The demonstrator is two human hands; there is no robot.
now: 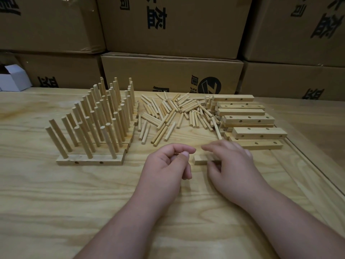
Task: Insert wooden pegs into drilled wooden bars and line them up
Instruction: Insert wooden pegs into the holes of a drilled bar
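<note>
My right hand (226,159) lay over a fresh bar (200,159) on the table (56,202), fingers spread and thumb against its near side, only its left end showing. My left hand (168,161) was curled loosely beside it; whether it pinched anything I could not tell. The loose pegs (173,113) lay beyond, the spare bars (248,120) to the right, the finished rows (97,116) well to the left. With the holes hidden under my palm, a peg could have gone in crooked, and a careless reach might have scattered the pile.
</note>
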